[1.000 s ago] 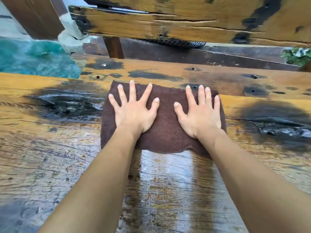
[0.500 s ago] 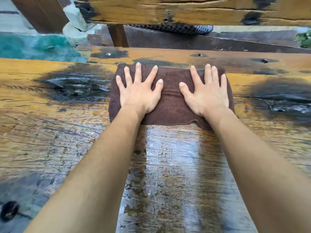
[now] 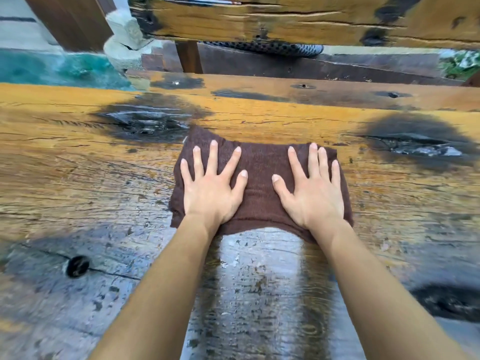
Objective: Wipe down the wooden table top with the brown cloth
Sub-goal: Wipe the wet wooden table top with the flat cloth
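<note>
Brown cloth (image 3: pixel 259 185) drawn nearer on table top (image 3: pixel 78 178), left hand (image 3: pixel 211 196), right hand (image 3: pixel 315 198) flat, grip released.

Ahead of us a weathered yellow beam (image 3: pixel 285 22) with black stains and long cracks runs across the top of the view, and under it we see a tyre tread (image 3: pixel 272 49), a slim brown upright (image 3: pixel 189 57) and a dark board (image 3: pixel 324 66). To our left a wide dark post (image 3: pixel 75 22) stands beside a pale stone block (image 3: pixel 124 35), near a turquoise surface (image 3: pixel 52 71) too blurred for us to identify. Green leaves (image 3: pixel 459 63) show at the far right, and soft daylight falls over everything.
</note>
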